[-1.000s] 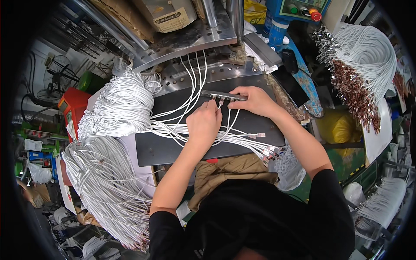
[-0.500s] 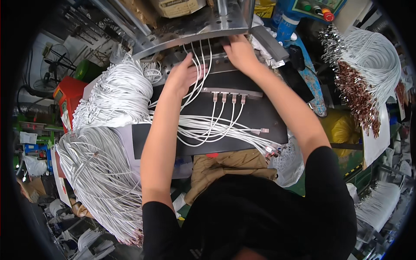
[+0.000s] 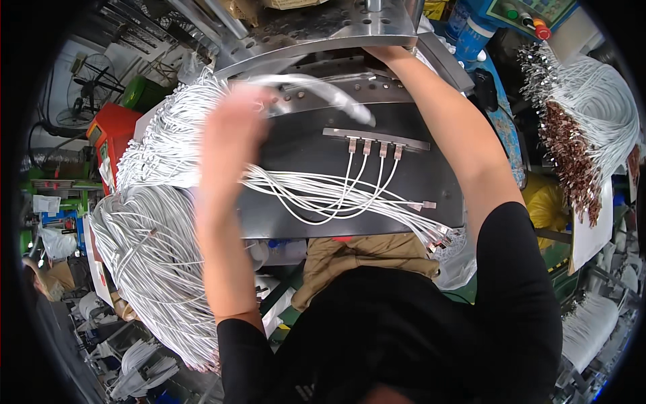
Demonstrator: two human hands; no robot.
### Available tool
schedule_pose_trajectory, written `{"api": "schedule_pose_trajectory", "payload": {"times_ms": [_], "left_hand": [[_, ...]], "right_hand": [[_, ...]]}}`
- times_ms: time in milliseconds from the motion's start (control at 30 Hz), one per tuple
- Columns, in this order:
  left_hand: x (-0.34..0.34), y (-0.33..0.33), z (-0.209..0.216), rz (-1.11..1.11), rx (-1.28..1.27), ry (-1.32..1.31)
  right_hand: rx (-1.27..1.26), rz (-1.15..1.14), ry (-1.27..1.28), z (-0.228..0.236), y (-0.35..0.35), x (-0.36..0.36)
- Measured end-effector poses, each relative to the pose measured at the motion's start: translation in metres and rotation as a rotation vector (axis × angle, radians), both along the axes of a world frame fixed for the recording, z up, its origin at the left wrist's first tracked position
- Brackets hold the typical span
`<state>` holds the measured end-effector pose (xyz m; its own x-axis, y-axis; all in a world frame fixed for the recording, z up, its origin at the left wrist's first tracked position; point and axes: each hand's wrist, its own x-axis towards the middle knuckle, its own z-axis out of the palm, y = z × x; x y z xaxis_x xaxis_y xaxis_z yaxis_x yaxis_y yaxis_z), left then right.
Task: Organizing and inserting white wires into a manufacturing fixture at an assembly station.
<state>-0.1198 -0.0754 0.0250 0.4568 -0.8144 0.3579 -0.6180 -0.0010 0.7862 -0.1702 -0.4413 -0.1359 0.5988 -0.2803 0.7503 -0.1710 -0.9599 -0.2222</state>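
Observation:
My left hand, smeared by motion, is raised above the left part of the black work surface. From it a blurred bunch of white cables swings to the right, their ends above the surface. My right hand reaches under the metal plate of the machine; its fingers are hidden there. In front lies a slim metal bar with several cable connectors lined up along it. Behind my left forearm, a row of loose white cables stretches right to connector ends near the surface's front edge.
Big bundles of white cable are heaped on the left. Another coiled bundle with metallic ends hangs at the right. A control box with coloured buttons stands at the back right, and a yellow bag lies below it.
My left hand has drawn back to the left from the machine, and the cables that ran under the plate now swing free with it. My right hand has gone farther under the plate.

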Motion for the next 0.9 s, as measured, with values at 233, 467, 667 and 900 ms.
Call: {"api": "schedule_pose_trajectory", "payload": {"times_ms": [233,467,667,900], "left_hand": [[0.162,0.132,-0.010,1.023,0.522,-0.474],[-0.078,0.031,-0.084,-0.192,0.085,-0.527],[-0.122,0.005,-0.111,-0.109,-0.014,-0.591],[-0.099,0.001,-0.113,-0.056,0.193,-0.593]], "right_hand": [[0.482,0.098,0.125,0.037,0.098,-0.057],[0.204,-0.064,0.293,0.046,0.145,-0.160],[0.387,0.123,0.676,0.060,0.173,-0.215],[0.452,0.158,0.166,0.030,0.145,-0.146]]}}
